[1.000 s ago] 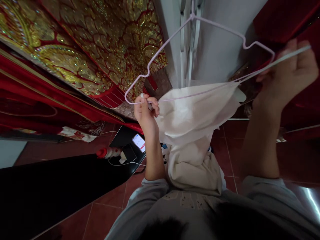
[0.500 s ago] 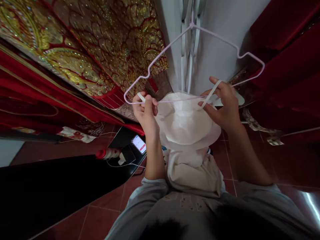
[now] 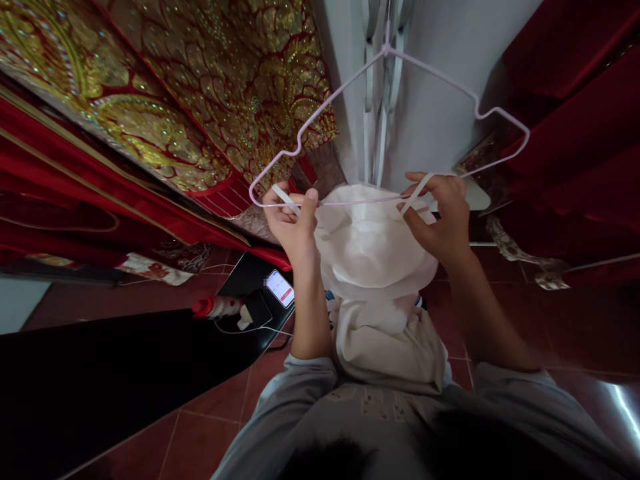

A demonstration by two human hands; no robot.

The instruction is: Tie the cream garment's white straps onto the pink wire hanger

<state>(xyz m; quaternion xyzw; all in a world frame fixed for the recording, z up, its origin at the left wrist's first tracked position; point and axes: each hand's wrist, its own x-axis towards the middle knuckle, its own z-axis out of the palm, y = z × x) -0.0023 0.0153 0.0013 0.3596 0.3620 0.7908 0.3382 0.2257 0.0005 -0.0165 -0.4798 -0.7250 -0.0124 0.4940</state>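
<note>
A pale pink clothes hanger point(image 3: 345, 87) hangs in front of me, its bottom bar level with my hands. My left hand point(image 3: 293, 217) is closed near the bar's left end, with a white strap point(image 3: 286, 198) across its fingers. My right hand point(image 3: 440, 210) is near the right part of the bar, holding another white strap point(image 3: 417, 192) stretched between thumb and forefinger. Below and behind the bar hangs a white garment point(image 3: 373, 250) with gathered, rounded folds. Where the straps join it is hidden.
Gold-sequined red garments point(image 3: 235, 80) hang at the left, dark red cloth point(image 3: 575, 133) at the right. A black table point(image 3: 125, 380) at lower left bears a lit phone point(image 3: 281, 289), a red-capped bottle point(image 3: 215, 307) and a cable. Red floor tiles point(image 3: 210, 417) lie below.
My right hand has shifted slightly left and its forefinger has come down, its strap still stretched. My left thumb has moved slightly right along the bar. The hanger stays almost in place.
</note>
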